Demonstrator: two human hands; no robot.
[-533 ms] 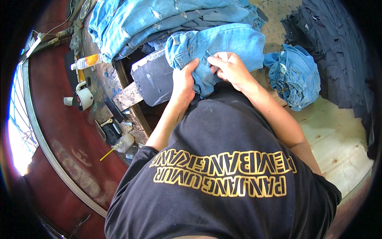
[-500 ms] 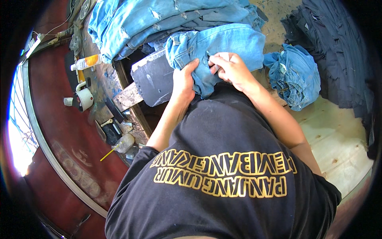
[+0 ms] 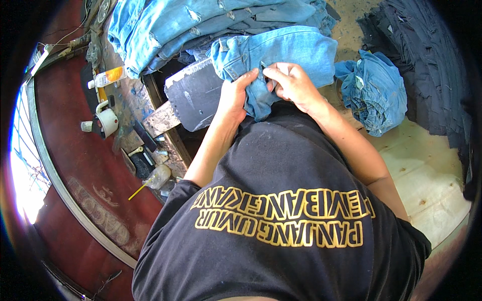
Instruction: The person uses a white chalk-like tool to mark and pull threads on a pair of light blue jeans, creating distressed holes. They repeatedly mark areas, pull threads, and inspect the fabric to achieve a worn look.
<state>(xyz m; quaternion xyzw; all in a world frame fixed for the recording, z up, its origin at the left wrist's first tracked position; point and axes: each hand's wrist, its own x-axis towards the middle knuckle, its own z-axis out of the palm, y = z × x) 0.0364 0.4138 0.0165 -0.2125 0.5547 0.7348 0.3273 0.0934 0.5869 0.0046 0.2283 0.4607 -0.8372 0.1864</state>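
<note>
A pair of light blue jeans (image 3: 296, 45) lies across a worn black board (image 3: 193, 95) in front of me. My left hand (image 3: 235, 95) grips the jeans near the waistband, its thumb pressed on the denim and its other fingers hidden beneath. Close beside it, my right hand (image 3: 293, 85) pinches the cloth at a dark opening, thumb and forefinger together. Whether a small tool or thread is also in that pinch, I cannot tell.
Stacked ripped jeans (image 3: 175, 25) lie beyond the board. To the right are a rolled blue denim bundle (image 3: 376, 93) and a heap of dark trousers (image 3: 427, 65). At left stand a clear bottle (image 3: 108, 77), a white pot-like container (image 3: 107, 122) and a plastic bag with a yellow straw (image 3: 158, 175).
Both hands stay at nearly the same spot on the jeans. The right fingers have shifted slightly, and the view has moved a little.
</note>
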